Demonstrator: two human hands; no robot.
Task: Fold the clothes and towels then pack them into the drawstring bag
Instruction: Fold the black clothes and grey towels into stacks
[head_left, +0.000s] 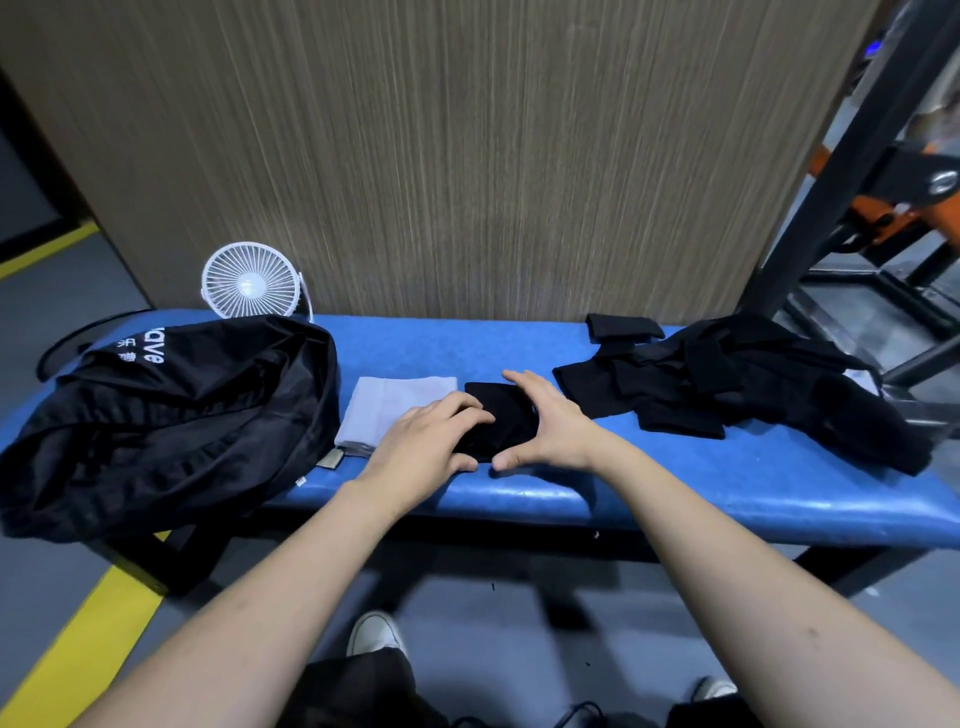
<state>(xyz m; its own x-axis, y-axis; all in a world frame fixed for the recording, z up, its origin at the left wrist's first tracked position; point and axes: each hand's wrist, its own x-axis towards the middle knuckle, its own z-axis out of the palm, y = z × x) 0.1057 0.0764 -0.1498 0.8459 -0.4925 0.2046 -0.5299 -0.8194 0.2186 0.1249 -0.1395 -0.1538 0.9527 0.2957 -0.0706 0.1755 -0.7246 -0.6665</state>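
A small folded black cloth (506, 415) lies in the middle of the blue padded bench (675, 483). My left hand (421, 447) presses flat on its left side, fingers straight. My right hand (550, 421) rests against its right edge, fingers extended and thumb at the near edge. A folded light grey towel (387, 408) lies just left of the black cloth, partly under my left hand. The black drawstring bag (166, 415) with white lettering slumps at the bench's left end. A heap of unfolded black clothes (748, 379) sits at the right end.
A small white desk fan (252, 286) stands behind the bag against the wood-grain wall panel (467, 156). A small folded black piece (621, 327) lies at the bench's back edge. Dark metal frames (857, 156) stand at right. A yellow floor line (78, 649) runs at lower left.
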